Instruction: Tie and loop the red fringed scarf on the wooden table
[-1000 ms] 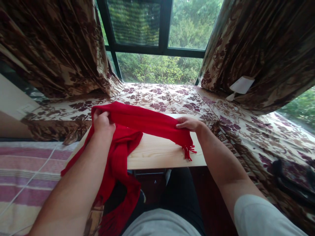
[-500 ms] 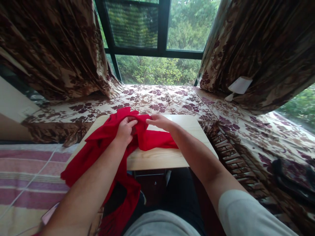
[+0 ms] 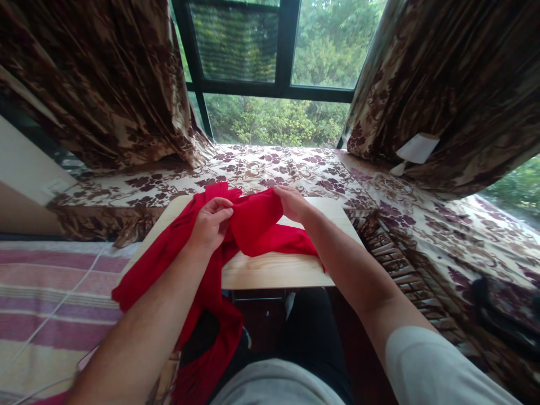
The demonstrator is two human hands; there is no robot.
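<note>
We are pinching a long, fringed red fabric scarf [image 3: 259, 222] with left hand [image 3: 211, 222] and right hand [image 3: 293, 203], stretching it farther right than before.

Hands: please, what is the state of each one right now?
Left hand: closed, pinching the scarf.
Right hand: closed, holding the scarf's edge.

The person wears a pale grey shirt [image 3: 276, 383] with a short right sleeve [image 3: 417, 357], loose and round at its edge. The trousers [image 3: 317, 323] are dark, nearly black. Left hand [image 3: 211, 224], right hand [image 3: 293, 203] and forearms [image 3: 162, 306] are bare.
</note>
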